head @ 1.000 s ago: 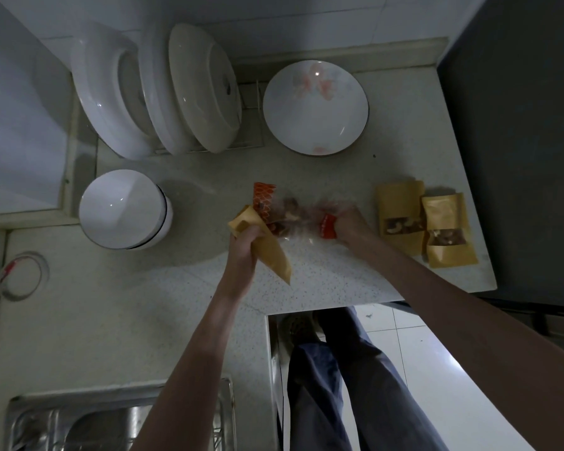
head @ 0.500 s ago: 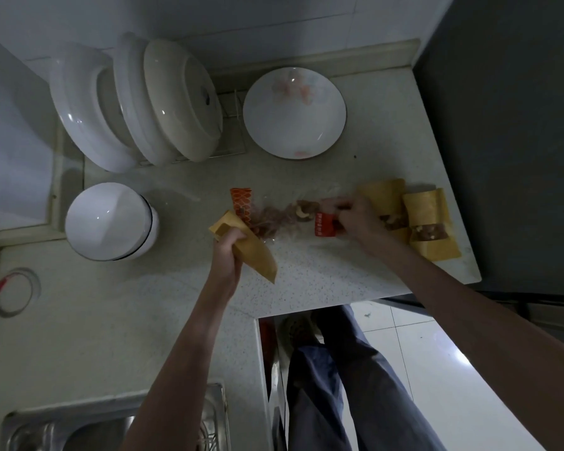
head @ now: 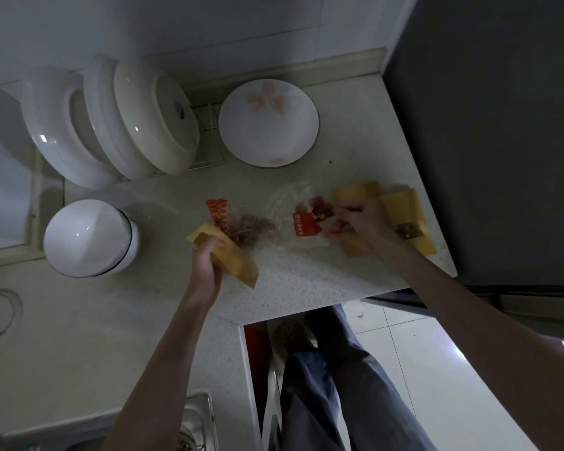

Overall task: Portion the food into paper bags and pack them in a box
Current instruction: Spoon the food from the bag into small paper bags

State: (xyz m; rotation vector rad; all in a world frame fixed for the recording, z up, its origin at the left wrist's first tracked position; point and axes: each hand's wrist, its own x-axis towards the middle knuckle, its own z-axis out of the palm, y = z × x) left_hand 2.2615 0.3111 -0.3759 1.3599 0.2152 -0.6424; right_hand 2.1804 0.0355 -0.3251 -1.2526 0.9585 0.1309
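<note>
The right hand (head: 360, 222) has drawn away from the left over the last second, out toward the two filled paper bags (head: 401, 216) at the right end of the bench (head: 306, 281). Its fingers (head: 345, 210) are curled and pinching a small clump of nuts (head: 321, 212) just above the clear plastic bag (head: 287, 216), beside that bag's red label (head: 305, 224). The left hand (head: 207, 262) has hardly moved — it grips an open paper bag (head: 228, 255), fingers wrapped round its upper part, the mouth tilted up toward the loose food (head: 251, 227) heaped in the plastic.

So a fresh pinch has been picked out, and the empty bag waits well apart from it. I'd judge this the third portion under way: the handful has to travel back left and drop into the held bag. No box is in view, so the packing is not yet begun.

Plates (head: 267, 122) and an upturned bowl (head: 88, 237) sit further back, clear of the work.
</note>
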